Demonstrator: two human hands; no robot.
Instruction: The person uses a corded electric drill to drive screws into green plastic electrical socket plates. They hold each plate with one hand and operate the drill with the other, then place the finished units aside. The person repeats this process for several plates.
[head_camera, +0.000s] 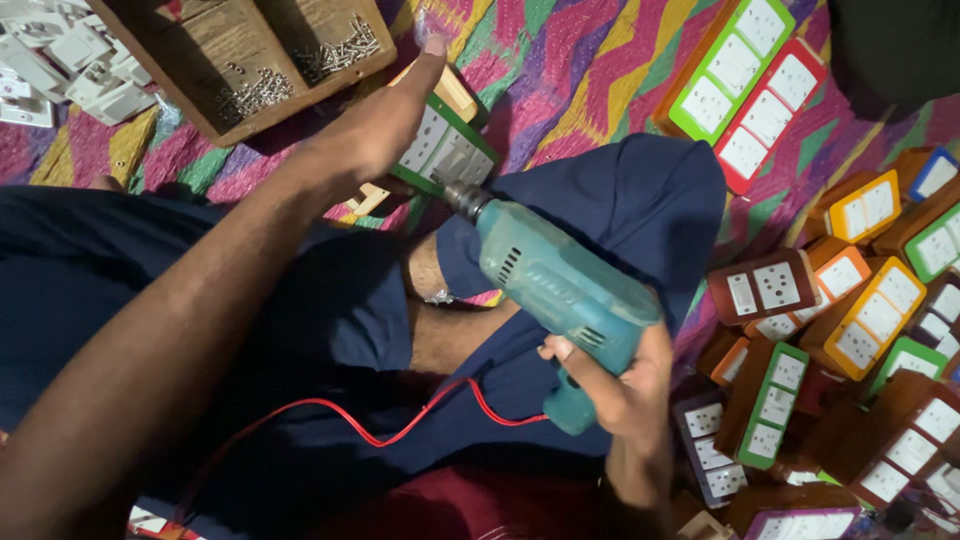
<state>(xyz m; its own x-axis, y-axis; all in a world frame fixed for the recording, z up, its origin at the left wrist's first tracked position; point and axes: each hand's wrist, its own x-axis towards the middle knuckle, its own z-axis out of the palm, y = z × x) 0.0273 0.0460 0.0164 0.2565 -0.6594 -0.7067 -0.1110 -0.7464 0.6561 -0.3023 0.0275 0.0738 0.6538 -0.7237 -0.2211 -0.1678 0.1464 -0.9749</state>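
Fingers of the right hand (625, 385) are wrapped tight around the grip of a teal power drill (555, 285), low in the middle of the view, with a thin red cord (400, 432) running from the handle leftward over the person's dark blue clothing (300, 320). The drill slants up and to the left across the lap, and its metal chuck (463, 198) sits right against the near edge of a green-framed switch board (445, 150). That board, a wooden box with a white faceplate of switches and sockets, stands tilted on the patterned mat (590, 70) just beyond the knees. The left hand (385, 125) lies over the board's left part, palm down and fingers stretched forward, pressing on it rather than curled around it. To the right, along the mat's right edge, a heap of finished boards (860, 330) with orange, yellow, green, red and brown frames lies piled near the drill hand. Farther off, toward the top right, a long green board (728, 68) and a long red board (768, 115) lie side by side, touching. At the top left corner a wooden tray (215, 45) holds small metal screws (340, 50) in its compartments, and loose white plastic parts (60, 75) lie beside it.
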